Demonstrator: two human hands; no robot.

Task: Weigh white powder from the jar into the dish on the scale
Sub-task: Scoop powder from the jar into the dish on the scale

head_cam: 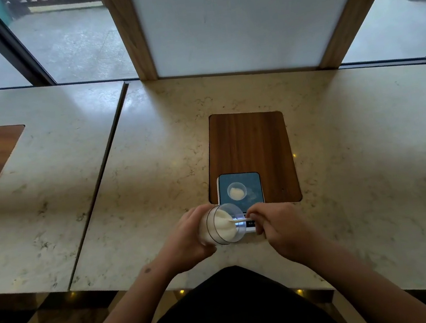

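Now | left hand (189, 238) fingers wrapped round tilted jar (221, 224) | right hand (277, 227) fingers pinching spoon (240, 220)

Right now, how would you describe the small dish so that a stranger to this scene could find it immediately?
Find the dark wooden panel set into the marble counter; at its near edge sits a scale with a blue top. The dish stands on that top: small, round, clear, holding a white heap. Unlike the bigger jar, which the left hand holds tilted, it stands free.
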